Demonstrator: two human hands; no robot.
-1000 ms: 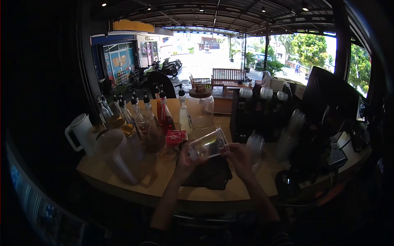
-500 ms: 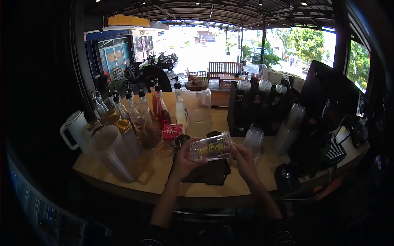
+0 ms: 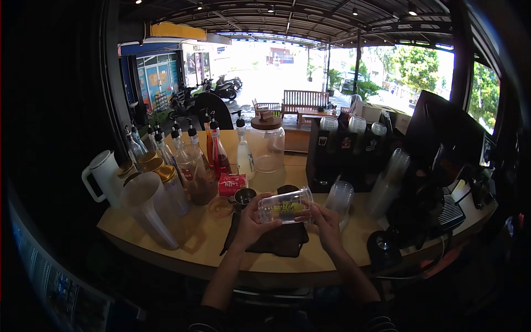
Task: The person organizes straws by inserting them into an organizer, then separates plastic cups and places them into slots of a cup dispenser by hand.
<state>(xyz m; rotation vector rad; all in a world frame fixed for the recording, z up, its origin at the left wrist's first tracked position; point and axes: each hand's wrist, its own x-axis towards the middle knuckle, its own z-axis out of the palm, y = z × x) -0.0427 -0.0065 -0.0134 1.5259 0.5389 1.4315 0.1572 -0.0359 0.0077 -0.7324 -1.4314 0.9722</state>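
A clear plastic cup [image 3: 285,208] with a yellow-green printed design lies sideways between my two hands, above the counter. My left hand [image 3: 254,224] grips its base end, fingers wrapped around it. At the rim end, my right hand [image 3: 325,218] holds the cup with its fingers closed at the edge. Below the cup a dark cloth [image 3: 271,243] is spread on the counter. A small metal cup [image 3: 244,196] stands just beyond my left hand, and a red printed packet [image 3: 232,184] lies behind it. Near my right hand stand stacked clear cups [image 3: 340,196].
On the left are a clear pitcher [image 3: 149,205], a white jug [image 3: 103,174] and several pump bottles [image 3: 219,152]. A big lidded glass jar [image 3: 267,146] stands at the back. To the right are a black cup holder [image 3: 337,157], another cup stack [image 3: 390,182] and a dark monitor [image 3: 448,130].
The cup has tilted slightly and turned in my hands, so its print faces me more fully. The whole view has shifted a little, with the scene sitting lower in the frame.
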